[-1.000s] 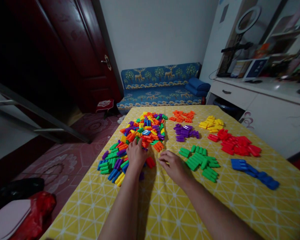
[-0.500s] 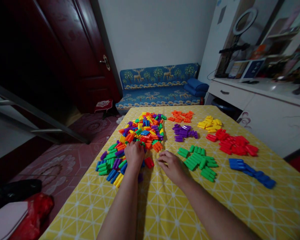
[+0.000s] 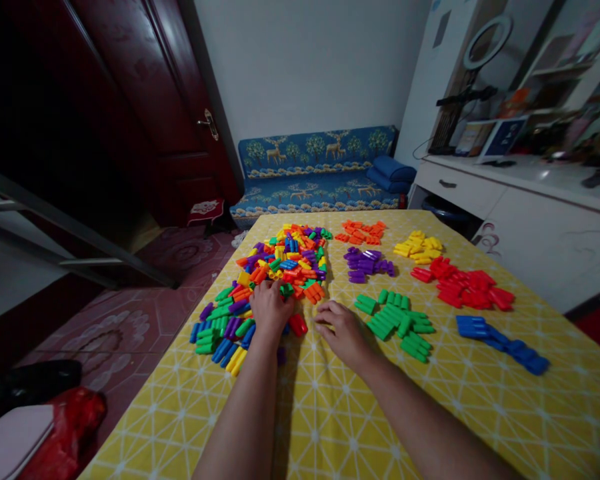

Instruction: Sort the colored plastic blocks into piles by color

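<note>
Bullet-shaped plastic building blocks in mixed colours form a pile (image 3: pixel 290 257) on the left of the table. My left hand (image 3: pixel 270 310) reaches into the near part of it, fingers bent down. A green block (image 3: pixel 287 290) shows at its fingertips; the grip is partly hidden. A red block (image 3: pixel 297 325) lies beside that hand. My right hand (image 3: pixel 343 330) hovers low over the cloth, fingers loosely curved with a gap at the thumb, nothing visible in it. Just right of it are green blocks (image 3: pixel 397 320). An orange block cluster (image 3: pixel 314 292) lies between the hands, slightly beyond them.
Separate groups of orange (image 3: pixel 361 233), purple (image 3: pixel 367 263), yellow (image 3: pixel 419 247), red (image 3: pixel 465 285) and blue blocks (image 3: pixel 503 343) lie on the yellow patterned tablecloth (image 3: pixel 325 413). A blue sofa (image 3: pixel 315 180) stands behind the table, a white cabinet (image 3: pixel 545 233) at the right.
My left hand has shifted slightly, and more of the green block shows at its fingertips. My right hand has stayed nearly still. The camera view has moved very little.
</note>
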Demonstrator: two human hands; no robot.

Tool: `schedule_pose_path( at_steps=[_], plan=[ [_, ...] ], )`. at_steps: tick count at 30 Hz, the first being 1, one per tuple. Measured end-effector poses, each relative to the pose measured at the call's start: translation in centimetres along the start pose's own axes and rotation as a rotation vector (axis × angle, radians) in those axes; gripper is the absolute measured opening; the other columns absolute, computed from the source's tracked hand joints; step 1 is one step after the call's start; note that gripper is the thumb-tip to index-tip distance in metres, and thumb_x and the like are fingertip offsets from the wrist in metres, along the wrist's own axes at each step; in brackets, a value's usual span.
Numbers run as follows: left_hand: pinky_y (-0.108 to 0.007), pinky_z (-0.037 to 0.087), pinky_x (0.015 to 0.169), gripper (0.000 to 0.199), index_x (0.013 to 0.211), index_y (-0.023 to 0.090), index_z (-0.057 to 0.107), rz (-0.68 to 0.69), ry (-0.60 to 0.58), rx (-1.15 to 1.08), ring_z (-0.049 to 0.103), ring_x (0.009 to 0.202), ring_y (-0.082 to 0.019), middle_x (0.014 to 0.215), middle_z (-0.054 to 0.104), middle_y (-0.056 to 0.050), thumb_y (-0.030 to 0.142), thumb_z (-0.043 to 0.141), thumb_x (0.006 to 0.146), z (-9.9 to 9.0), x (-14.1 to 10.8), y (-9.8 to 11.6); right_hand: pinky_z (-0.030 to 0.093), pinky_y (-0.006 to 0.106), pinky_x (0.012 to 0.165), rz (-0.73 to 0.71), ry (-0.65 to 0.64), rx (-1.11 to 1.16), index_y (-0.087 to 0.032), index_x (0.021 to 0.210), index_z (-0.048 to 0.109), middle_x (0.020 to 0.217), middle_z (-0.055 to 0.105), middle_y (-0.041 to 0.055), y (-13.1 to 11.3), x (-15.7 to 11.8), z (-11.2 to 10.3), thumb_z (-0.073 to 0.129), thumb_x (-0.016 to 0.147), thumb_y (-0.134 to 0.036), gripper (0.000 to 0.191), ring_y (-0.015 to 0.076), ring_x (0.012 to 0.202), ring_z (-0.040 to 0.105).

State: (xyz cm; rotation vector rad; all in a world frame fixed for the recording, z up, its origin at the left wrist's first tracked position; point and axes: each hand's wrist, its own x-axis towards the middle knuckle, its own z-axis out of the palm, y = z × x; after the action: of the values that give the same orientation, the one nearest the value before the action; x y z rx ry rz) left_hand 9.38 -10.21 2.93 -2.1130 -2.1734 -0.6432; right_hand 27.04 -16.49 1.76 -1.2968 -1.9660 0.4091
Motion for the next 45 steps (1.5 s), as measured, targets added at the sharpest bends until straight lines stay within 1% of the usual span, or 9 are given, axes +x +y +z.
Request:
schedule_pose_path(
  at_steps=[5,10,14,18,23,31,39,42,45],
  plan=[
    [-0.038,0.047,0.081,0.028,0.106,0.021,0.07,0.011,0.123,-0.146,0.063,0.093,-0.029,0.101,0.068,-0.011,0.028,0.06,0.08,0.6,0.4,-0.6,0.05,0.032,0.085,0.012,-0.014,-0.008,-0.021,0.087,0.073,0.099,0.067,0.005,-0.1,0.0,-0.2,0.064,0.08,-0.008,0.018,0.0185,0.094,0.062],
    [-0.035,0.049,0.078,0.028,0.105,0.016,0.067,-0.029,0.354,-0.634,0.065,0.082,-0.022,0.092,0.07,-0.009,0.031,0.054,0.086,0.6,0.8,-0.5,0.05,0.034,0.085,0.033,0.034,0.057,-0.021,0.093,0.071,0.101,0.068,0.0056,0.4,0.0,0.5,0.062,0.081,-0.01,0.019,0.0192,0.093,0.063],
    [-0.026,0.049,0.063,0.03,0.096,0.015,0.068,-0.045,0.048,-1.277,0.062,0.065,-0.015,0.074,0.067,-0.003,0.04,0.064,0.08,-0.1,0.4,1.0,0.054,0.033,0.075,0.121,0.202,0.308,-0.021,0.123,0.057,0.11,0.066,0.0084,0.9,0.0,1.1,0.058,0.086,-0.021,0.036,0.0161,0.08,0.065],
    [-0.022,0.045,0.058,0.032,0.087,0.013,0.069,0.0,-0.284,-1.543,0.055,0.057,-0.01,0.067,0.064,-0.001,0.04,0.075,0.072,-0.6,-0.6,2.7,0.056,0.03,0.071,0.176,0.308,0.609,-0.021,0.134,0.046,0.117,0.064,0.0116,0.6,0.0,1.0,0.06,0.088,-0.037,0.05,0.0181,0.087,0.067],
    [-0.021,0.043,0.057,0.032,0.084,0.011,0.07,0.042,-0.453,-1.55,0.055,0.057,-0.01,0.067,0.064,-0.002,0.04,0.077,0.071,-0.3,-1.3,3.4,0.055,0.029,0.066,0.22,0.364,0.711,-0.021,0.123,0.055,0.107,0.069,0.0082,0.2,0.1,0.5,0.061,0.086,-0.039,0.041,0.0162,0.075,0.067],
    [-0.022,0.044,0.057,0.035,0.086,0.013,0.07,-0.044,-0.227,-1.459,0.056,0.059,-0.012,0.067,0.065,-0.001,0.045,0.073,0.072,0.1,-0.9,2.8,0.05,0.034,0.076,0.288,0.635,0.1,-0.019,0.103,0.067,0.1,0.072,0.0094,4.3,0.5,-3.8,0.055,0.085,-0.035,0.026,0.0227,0.089,0.065],
    [-0.022,0.041,0.059,0.041,0.09,0.011,0.07,0.166,-0.496,-1.276,0.055,0.061,-0.012,0.07,0.065,-0.004,0.05,0.06,0.082,0.6,-2.0,4.5,0.044,0.037,0.07,0.479,0.324,-0.559,-0.022,0.083,0.073,0.087,0.073,0.0102,7.9,-0.7,-7.8,0.057,0.085,-0.029,0.018,0.0276,0.082,0.063],
    [-0.022,0.041,0.063,0.035,0.093,0.012,0.07,0.237,-0.528,-1.208,0.056,0.067,-0.013,0.074,0.065,-0.002,0.044,0.055,0.087,1.0,-2.4,4.8,0.045,0.038,0.076,0.345,0.403,-0.524,-0.02,0.082,0.073,0.091,0.071,0.0103,7.5,-0.6,-7.7,0.059,0.084,-0.027,0.015,0.0276,0.089,0.062],
    [-0.022,0.042,0.067,0.033,0.093,0.013,0.071,0.283,-0.521,-1.15,0.058,0.073,-0.015,0.079,0.067,-0.003,0.041,0.053,0.09,1.5,-2.7,5.0,0.049,0.034,0.077,0.143,0.376,-0.216,-0.019,0.092,0.07,0.095,0.07,0.0087,6.3,-0.1,-6.7,0.057,0.088,-0.032,0.019,0.0214,0.082,0.063]
  ],
)
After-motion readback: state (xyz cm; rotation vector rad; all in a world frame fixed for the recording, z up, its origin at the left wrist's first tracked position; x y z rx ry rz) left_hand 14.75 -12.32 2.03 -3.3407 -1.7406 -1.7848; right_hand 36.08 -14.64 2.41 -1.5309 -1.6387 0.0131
